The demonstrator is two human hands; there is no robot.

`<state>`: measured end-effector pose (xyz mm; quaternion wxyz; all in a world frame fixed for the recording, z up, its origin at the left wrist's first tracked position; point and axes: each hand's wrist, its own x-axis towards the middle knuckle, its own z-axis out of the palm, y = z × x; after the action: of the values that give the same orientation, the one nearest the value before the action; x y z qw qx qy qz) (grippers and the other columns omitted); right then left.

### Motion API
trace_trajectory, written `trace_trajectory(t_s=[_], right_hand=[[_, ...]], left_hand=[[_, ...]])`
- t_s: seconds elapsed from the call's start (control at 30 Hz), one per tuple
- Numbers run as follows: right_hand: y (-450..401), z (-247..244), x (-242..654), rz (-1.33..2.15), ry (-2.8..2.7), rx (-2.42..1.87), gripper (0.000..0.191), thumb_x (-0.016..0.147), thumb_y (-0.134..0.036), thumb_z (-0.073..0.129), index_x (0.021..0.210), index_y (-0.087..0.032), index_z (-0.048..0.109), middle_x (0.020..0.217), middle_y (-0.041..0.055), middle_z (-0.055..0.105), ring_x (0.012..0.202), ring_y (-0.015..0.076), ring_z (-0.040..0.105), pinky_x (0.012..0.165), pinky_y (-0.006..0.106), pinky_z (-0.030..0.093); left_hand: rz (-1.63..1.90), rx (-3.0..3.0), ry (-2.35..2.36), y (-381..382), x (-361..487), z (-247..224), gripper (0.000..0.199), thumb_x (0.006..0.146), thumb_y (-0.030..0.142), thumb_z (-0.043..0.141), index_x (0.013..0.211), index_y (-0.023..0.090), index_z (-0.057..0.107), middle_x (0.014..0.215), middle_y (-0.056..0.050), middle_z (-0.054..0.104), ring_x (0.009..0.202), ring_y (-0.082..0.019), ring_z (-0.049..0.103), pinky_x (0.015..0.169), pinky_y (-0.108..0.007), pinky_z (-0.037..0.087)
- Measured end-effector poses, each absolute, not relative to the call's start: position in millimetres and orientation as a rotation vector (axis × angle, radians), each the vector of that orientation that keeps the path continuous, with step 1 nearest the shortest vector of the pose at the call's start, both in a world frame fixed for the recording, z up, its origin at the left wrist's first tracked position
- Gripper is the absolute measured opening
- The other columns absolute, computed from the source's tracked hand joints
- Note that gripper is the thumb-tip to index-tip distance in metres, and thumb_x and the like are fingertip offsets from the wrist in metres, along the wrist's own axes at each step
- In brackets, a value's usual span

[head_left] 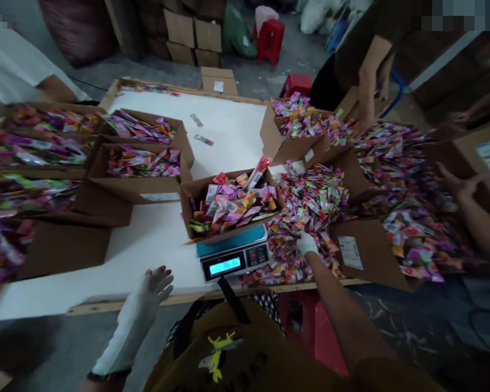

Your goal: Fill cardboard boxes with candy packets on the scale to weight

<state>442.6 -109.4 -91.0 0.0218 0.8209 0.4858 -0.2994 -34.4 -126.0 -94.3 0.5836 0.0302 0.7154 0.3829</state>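
Observation:
My left hand (149,296), in a white glove with bare fingertips, hovers over the front edge of the table with its fingers spread and nothing in it. My right hand (306,243), also white-gloved, reaches into a loose pile of small colourful wrapped packets (316,193). Its fingertips are hard to make out among them. Between my hands stands a digital scale (232,258) with a lit blue display. On the scale rests an open cardboard box (216,238) filled with similar packets, one longer packet (258,171) sticking up at its back right corner.
Several filled boxes (147,188) crowd the table's left side. More filled boxes (294,147) stand at the back right and a box (367,253) at the right. Two flat strips (204,140) lie on the white tabletop (228,111). Co-workers' hands (365,122) reach in at right.

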Motion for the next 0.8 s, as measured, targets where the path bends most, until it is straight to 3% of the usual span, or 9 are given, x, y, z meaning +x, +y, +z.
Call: trace_trajectory(t_s=[0.1,0.17,0.27,0.37,0.43,0.57,0.63,0.73,0.8], right_hand=[[-80.4,-70.3,473.3,-0.934,1.447,2.569,0.017,0.097,-0.03,0.07,0.106,-0.016,0.073,0.104,0.0069,0.074,0.096,0.0199,0.071,0.091,0.038,0.058],[-65.4,-35.7,496.6,-0.933,1.484,2.583,0.01,0.086,-0.016,0.072,0.095,-0.016,0.075,0.096,0.0057,0.075,0.097,0.0216,0.07,0.093,0.035,0.056],[-51.7,37.3,513.6,-1.013,1.692,2.557,0.02,0.074,-0.014,0.07,0.092,-0.017,0.077,0.091,0.0016,0.074,0.095,0.0214,0.069,0.092,0.031,0.055],[-38.0,104.7,493.0,-1.358,2.138,2.364,0.026,0.072,-0.027,0.075,0.096,-0.017,0.077,0.094,0.0017,0.074,0.088,0.02,0.068,0.084,0.031,0.056],[-24.1,132.3,461.6,-1.63,2.391,2.131,0.04,0.071,-0.031,0.08,0.108,-0.017,0.075,0.099,0.0032,0.075,0.086,0.019,0.068,0.08,0.031,0.057],[2.6,148.9,401.4,-1.94,2.475,1.835,0.083,0.066,-0.027,0.087,0.144,-0.019,0.058,0.104,0.004,0.075,0.083,0.0168,0.068,0.073,0.028,0.058],[3.9,147.6,393.1,-1.933,2.46,1.859,0.076,0.068,-0.028,0.087,0.138,-0.018,0.061,0.098,0.0033,0.075,0.079,0.0155,0.067,0.069,0.026,0.057],[-13.7,137.5,412.8,-1.787,2.397,2.03,0.051,0.07,-0.034,0.087,0.116,-0.017,0.073,0.091,0.0034,0.074,0.076,0.0156,0.066,0.068,0.027,0.056],[-31.8,123.1,437.0,-1.698,2.261,2.197,0.044,0.067,-0.039,0.088,0.103,-0.018,0.076,0.087,0.0034,0.074,0.074,0.0166,0.065,0.066,0.028,0.055]], left_hand=[[0.891,0.093,1.643,-123.8,-32.8,-102.2,0.025,0.09,0.042,0.058,0.094,0.021,0.071,0.103,-0.01,0.075,0.131,-0.036,0.062,0.121,-0.056,0.039],[0.885,0.123,1.595,-122.6,-30.9,-109.9,0.029,0.083,0.047,0.064,0.095,0.022,0.072,0.108,-0.01,0.076,0.136,-0.038,0.059,0.122,-0.057,0.038],[0.892,0.162,1.524,-121.5,-26.1,-121.0,0.038,0.072,0.051,0.072,0.099,0.023,0.072,0.119,-0.012,0.076,0.139,-0.042,0.056,0.122,-0.059,0.039],[0.942,0.193,1.464,-120.5,-20.1,-125.7,0.046,0.065,0.051,0.079,0.1,0.023,0.07,0.13,-0.013,0.073,0.141,-0.045,0.055,0.118,-0.061,0.043],[0.959,0.213,1.444,-120.0,-17.5,-124.0,0.049,0.065,0.052,0.08,0.101,0.022,0.07,0.132,-0.014,0.072,0.14,-0.045,0.056,0.114,-0.061,0.047],[0.95,0.246,1.475,-121.5,-21.9,-114.2,0.046,0.07,0.05,0.077,0.104,0.019,0.071,0.13,-0.017,0.073,0.132,-0.042,0.063,0.11,-0.058,0.051],[0.96,0.246,1.501,-125.2,-30.4,-109.9,0.041,0.074,0.047,0.075,0.104,0.019,0.072,0.129,-0.016,0.073,0.129,-0.04,0.065,0.111,-0.056,0.051],[0.98,0.214,1.551,-134.4,-48.4,-108.8,0.037,0.076,0.046,0.073,0.102,0.019,0.072,0.122,-0.015,0.075,0.129,-0.039,0.065,0.11,-0.054,0.051],[0.995,0.21,1.578,-140.9,-59.9,-111.9,0.036,0.076,0.047,0.073,0.1,0.019,0.072,0.117,-0.014,0.076,0.127,-0.039,0.066,0.105,-0.051,0.054]])
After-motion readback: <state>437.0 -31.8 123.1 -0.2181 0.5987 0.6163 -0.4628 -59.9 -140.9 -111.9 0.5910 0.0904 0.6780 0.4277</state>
